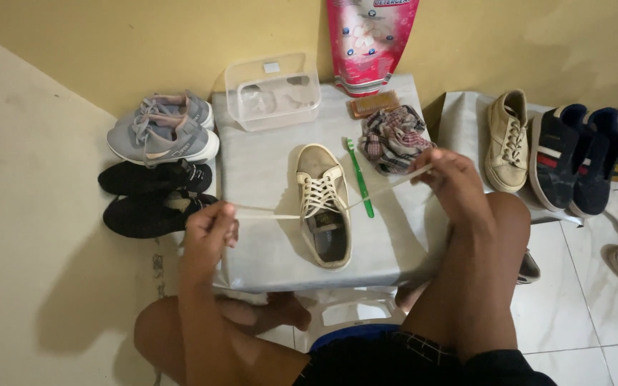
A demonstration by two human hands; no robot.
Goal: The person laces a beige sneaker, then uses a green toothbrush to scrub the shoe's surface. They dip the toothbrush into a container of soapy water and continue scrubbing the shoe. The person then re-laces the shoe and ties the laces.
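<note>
On the grey covered stool against the yellow wall, we are pinching both lace ends, left hand and right hand, pulled sideways from the beige sneaker, seemingly laced except the top.

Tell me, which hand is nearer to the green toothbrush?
The right hand is nearer: it holds a lace end just right of the green toothbrush. The left hand holds the other end, beyond the beige shoe.
</note>
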